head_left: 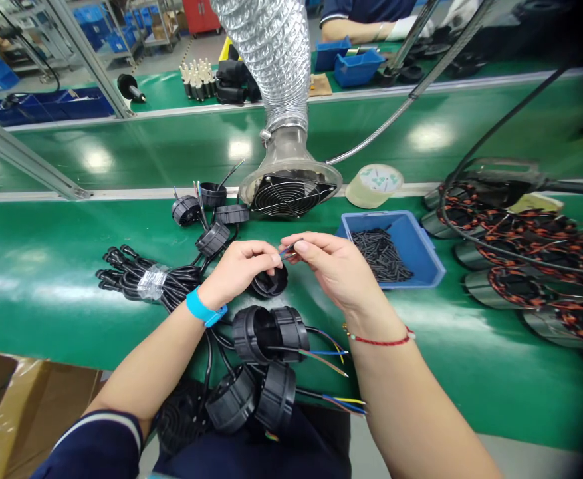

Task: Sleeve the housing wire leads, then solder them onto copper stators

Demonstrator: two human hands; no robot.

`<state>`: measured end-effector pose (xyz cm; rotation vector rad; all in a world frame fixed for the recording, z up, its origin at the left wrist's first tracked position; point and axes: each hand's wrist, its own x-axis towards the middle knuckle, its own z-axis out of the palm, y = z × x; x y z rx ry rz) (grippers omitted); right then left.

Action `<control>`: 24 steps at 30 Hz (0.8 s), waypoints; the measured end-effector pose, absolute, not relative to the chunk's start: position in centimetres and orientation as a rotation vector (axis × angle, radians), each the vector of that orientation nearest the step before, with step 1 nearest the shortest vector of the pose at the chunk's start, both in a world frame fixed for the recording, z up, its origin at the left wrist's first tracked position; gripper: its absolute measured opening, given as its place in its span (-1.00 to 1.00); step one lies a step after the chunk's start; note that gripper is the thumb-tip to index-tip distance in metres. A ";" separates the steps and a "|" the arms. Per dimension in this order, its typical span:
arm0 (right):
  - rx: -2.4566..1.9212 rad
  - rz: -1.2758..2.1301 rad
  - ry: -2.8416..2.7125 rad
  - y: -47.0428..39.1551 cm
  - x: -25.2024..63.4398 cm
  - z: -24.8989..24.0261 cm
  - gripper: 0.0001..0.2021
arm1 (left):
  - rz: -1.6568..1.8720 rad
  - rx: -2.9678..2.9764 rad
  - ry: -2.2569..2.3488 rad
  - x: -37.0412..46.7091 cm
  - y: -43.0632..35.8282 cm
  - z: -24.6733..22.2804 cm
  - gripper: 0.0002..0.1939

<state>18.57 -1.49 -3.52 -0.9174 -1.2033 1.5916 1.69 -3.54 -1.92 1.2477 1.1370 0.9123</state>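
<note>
My left hand point(246, 266) pinches thin cable wires point(286, 251) just above a round black cap point(271, 282). Facing it, my right hand point(331, 263) is closed at the wires' ends, with a thin dark piece like a short black tube between thumb and forefinger. My fingers partly hide both the wires and this piece. Nearer my body lie more black caps point(252, 334) on black cables, their coloured wire ends point(334, 352) pointing right. To the right of my right hand, a blue bin point(423, 259) holds many short black tubes point(381, 255).
A fume hood point(291, 189) on a silver duct hangs beyond my hands, beside a tape roll point(373, 185). Bundled cables point(151, 283) lie left; wound motor stators point(505, 286) stand right. Across the divider is another person's arm point(355, 31). A cardboard box point(32, 412) sits lower left.
</note>
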 end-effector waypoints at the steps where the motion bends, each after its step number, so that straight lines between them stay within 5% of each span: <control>1: -0.921 1.601 -1.207 -1.5 18.6 -3.5 -0.79 | 0.910 1.255 1.138 1.7 -3.5 -2.0 -0.82; 24: -0.947 1.494 -1.282 -1.8 18.9 -2.5 -0.76 | 0.817 1.343 1.164 1.7 -3.5 -1.7 -0.78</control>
